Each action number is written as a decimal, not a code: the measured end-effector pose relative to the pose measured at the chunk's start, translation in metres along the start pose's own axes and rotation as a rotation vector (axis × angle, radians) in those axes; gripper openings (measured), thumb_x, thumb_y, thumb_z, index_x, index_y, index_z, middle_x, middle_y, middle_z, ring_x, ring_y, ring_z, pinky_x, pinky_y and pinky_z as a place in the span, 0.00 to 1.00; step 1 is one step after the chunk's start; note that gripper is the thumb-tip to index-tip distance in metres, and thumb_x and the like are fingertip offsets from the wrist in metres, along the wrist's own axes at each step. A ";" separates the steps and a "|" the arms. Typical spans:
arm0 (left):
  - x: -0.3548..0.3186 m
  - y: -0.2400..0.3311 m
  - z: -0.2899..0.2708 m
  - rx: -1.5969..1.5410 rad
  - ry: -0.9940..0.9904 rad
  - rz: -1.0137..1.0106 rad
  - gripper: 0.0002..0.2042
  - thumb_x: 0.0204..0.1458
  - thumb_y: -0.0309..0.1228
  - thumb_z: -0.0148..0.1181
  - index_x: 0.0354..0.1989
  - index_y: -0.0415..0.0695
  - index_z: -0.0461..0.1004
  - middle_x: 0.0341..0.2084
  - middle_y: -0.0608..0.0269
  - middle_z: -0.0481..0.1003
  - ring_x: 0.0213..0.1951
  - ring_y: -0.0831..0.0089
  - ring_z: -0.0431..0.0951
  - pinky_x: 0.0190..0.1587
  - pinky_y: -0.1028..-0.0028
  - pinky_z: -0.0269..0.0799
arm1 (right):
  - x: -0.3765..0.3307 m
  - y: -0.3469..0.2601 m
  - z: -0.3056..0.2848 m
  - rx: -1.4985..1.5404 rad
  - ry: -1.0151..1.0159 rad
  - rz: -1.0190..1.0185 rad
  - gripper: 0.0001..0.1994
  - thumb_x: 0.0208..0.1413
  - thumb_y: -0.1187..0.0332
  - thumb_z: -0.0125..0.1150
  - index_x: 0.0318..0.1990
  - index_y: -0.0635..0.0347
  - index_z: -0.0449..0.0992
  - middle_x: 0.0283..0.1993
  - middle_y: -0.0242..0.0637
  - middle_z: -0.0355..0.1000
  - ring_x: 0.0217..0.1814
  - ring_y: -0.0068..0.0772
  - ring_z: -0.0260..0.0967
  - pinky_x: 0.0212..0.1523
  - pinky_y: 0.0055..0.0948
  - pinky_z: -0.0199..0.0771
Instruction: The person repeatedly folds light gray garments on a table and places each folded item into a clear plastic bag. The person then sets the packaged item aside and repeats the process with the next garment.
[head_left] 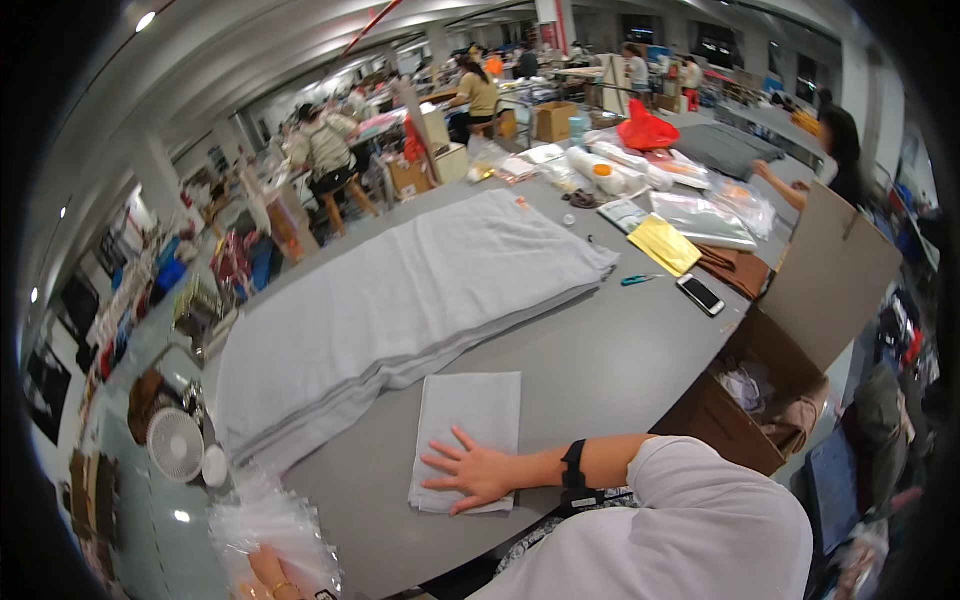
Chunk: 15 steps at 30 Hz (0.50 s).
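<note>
My right hand (470,472) lies flat with its fingers spread on a neatly folded light-grey cloth (478,405) near the table's front edge. At the lower left, my left hand (268,566) is in among a stack of clear plastic bags (262,520) by the table corner. Its fingers are partly hidden by the shiny film, so their grip does not show. Beyond the folded cloth, a long, thick pile of light-grey fabric (400,290) lies in layers across the table.
To the right lie a phone (700,295), a small teal-handled tool (642,280), a yellow packet (663,243) and brown cloth (735,268). A cardboard box (740,400) stands open beside the table. A white fan (176,444) is at the left. Another person (838,150) stands at the far right.
</note>
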<state>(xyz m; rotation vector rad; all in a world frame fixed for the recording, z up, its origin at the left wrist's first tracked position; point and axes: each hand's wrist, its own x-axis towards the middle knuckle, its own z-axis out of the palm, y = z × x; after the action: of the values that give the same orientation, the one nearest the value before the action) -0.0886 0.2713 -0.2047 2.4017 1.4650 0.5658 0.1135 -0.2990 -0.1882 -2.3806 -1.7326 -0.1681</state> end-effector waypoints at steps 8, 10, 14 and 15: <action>-0.004 0.046 -0.028 -0.146 0.278 0.277 0.19 0.66 0.36 0.54 0.51 0.29 0.77 0.47 0.33 0.80 0.51 0.39 0.79 0.55 0.55 0.74 | -0.003 0.005 -0.036 0.291 0.209 0.040 0.28 0.66 0.44 0.56 0.63 0.55 0.73 0.74 0.51 0.60 0.81 0.55 0.49 0.78 0.67 0.40; -0.040 0.089 -0.054 -0.402 0.325 0.572 0.18 0.67 0.36 0.53 0.52 0.30 0.77 0.47 0.35 0.80 0.51 0.39 0.79 0.55 0.55 0.74 | -0.001 0.000 -0.058 0.286 0.212 0.039 0.21 0.66 0.52 0.60 0.57 0.58 0.77 0.69 0.49 0.66 0.78 0.52 0.55 0.80 0.60 0.45; -0.213 0.178 -0.068 -0.073 -0.458 0.612 0.11 0.67 0.30 0.53 0.48 0.39 0.80 0.46 0.47 0.82 0.44 0.52 0.81 0.49 0.59 0.74 | 0.009 -0.034 -0.102 0.182 0.546 -0.307 0.10 0.60 0.64 0.61 0.44 0.59 0.77 0.54 0.45 0.75 0.68 0.47 0.65 0.70 0.46 0.62; -0.253 0.195 -0.069 -0.176 -0.389 0.890 0.10 0.66 0.28 0.55 0.47 0.39 0.81 0.42 0.49 0.82 0.41 0.57 0.81 0.45 0.61 0.74 | 0.009 -0.043 -0.112 0.148 0.477 -0.355 0.09 0.58 0.65 0.61 0.43 0.59 0.76 0.51 0.45 0.77 0.63 0.46 0.69 0.64 0.44 0.68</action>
<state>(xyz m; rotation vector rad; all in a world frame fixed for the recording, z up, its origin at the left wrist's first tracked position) -0.0716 -0.0409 -0.1080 2.7146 0.1376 0.3292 0.0780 -0.3023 -0.0738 -1.7278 -1.8237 -0.5820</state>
